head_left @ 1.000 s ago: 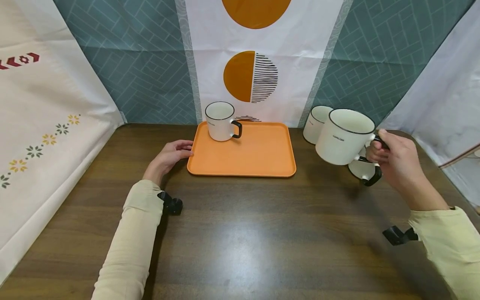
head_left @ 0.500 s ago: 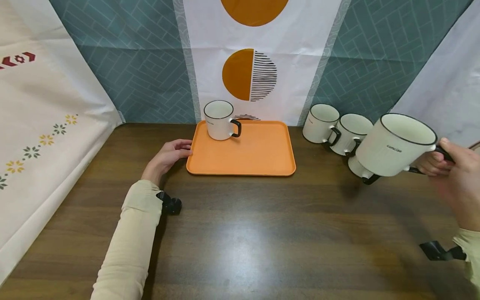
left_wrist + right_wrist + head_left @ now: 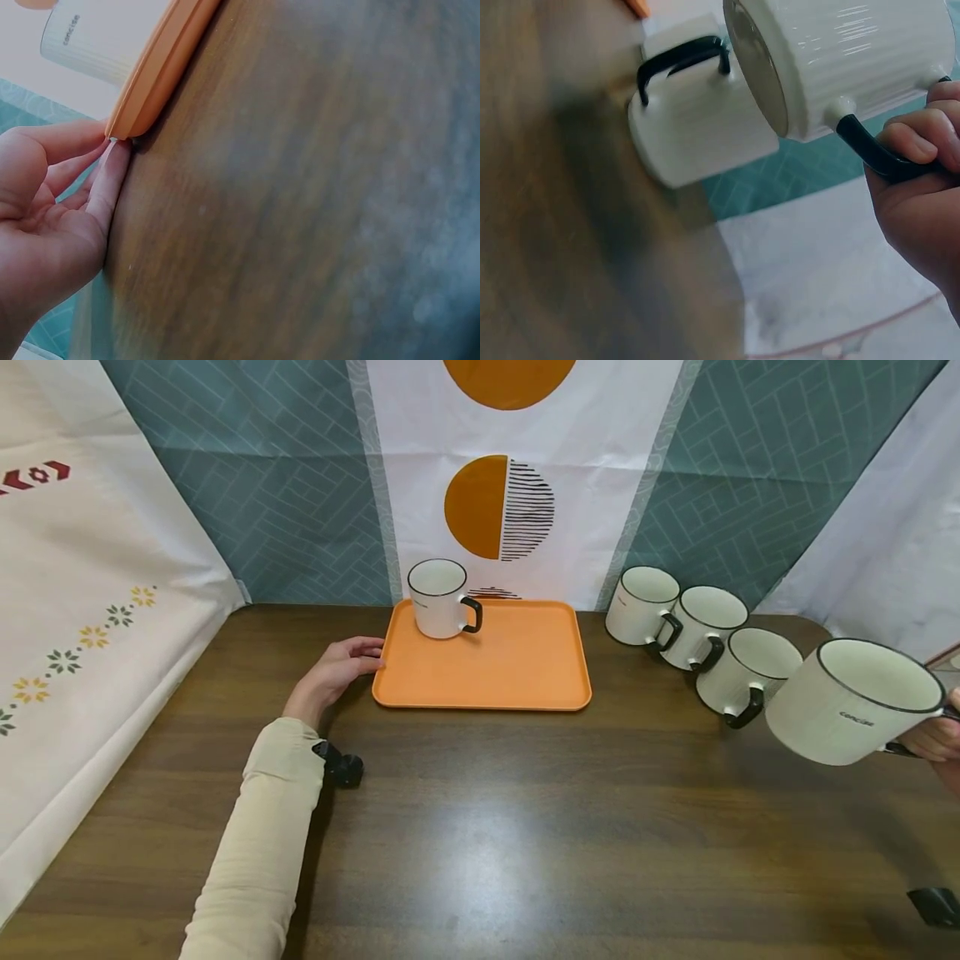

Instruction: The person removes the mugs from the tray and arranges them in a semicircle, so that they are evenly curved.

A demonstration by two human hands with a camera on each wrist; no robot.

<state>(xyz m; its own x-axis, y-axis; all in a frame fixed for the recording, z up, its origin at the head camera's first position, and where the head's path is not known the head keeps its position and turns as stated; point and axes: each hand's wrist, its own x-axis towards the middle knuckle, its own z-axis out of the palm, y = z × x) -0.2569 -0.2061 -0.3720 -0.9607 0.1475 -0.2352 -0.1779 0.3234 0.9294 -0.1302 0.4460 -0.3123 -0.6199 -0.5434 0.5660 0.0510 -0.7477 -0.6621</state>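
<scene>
With its fingers curled round the black handle, my right hand [image 3: 937, 743] holds a white mug [image 3: 832, 714] above the table's right side; part of the hand lies outside the head view. In the right wrist view the mug [image 3: 855, 60] is tilted, its bare base partly showing. My left hand [image 3: 330, 677] is at the left edge of an orange tray [image 3: 495, 672], and the left wrist view shows its fingertips pinching the tray's rim [image 3: 146, 94]. On the tray's back left stands another white mug [image 3: 435, 614] with a black handle.
A slanting row of white mugs stands at the right: one at the back [image 3: 637, 614], a middle mug [image 3: 693, 639] and a front mug [image 3: 738, 681], close to the held one. Patterned cloth [image 3: 300, 527] hangs behind the brown table [image 3: 480, 827].
My right hand has carried the held mug rightward and lower, past the row, which now shows fully. My left hand and the tray have stayed in place.
</scene>
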